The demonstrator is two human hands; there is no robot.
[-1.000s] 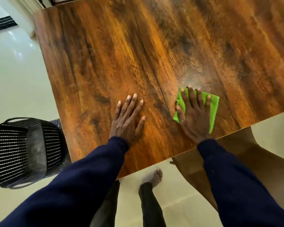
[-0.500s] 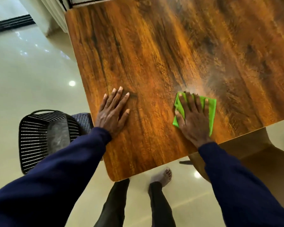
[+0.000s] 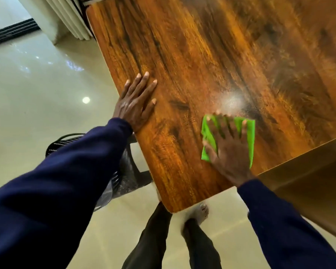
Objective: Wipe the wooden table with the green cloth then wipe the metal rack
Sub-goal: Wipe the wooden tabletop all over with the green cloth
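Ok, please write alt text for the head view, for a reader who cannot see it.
A right hand presses a green cloth flat on a wooden table; the left hand rests flat near its edge. A black basket stands on the floor beside it.

We see a wood-grain surface point(image 3: 202, 55), smooth with a soft sheen and a bright glare patch just beyond the right hand point(image 3: 229, 148). Under that hand lies a matt green cloth point(image 3: 249, 133). The floor point(image 3: 37, 94) left of the left hand point(image 3: 136, 101) is glossy, mirror-smooth. Our sleeves point(image 3: 56, 181) are matt dark-blue fabric.
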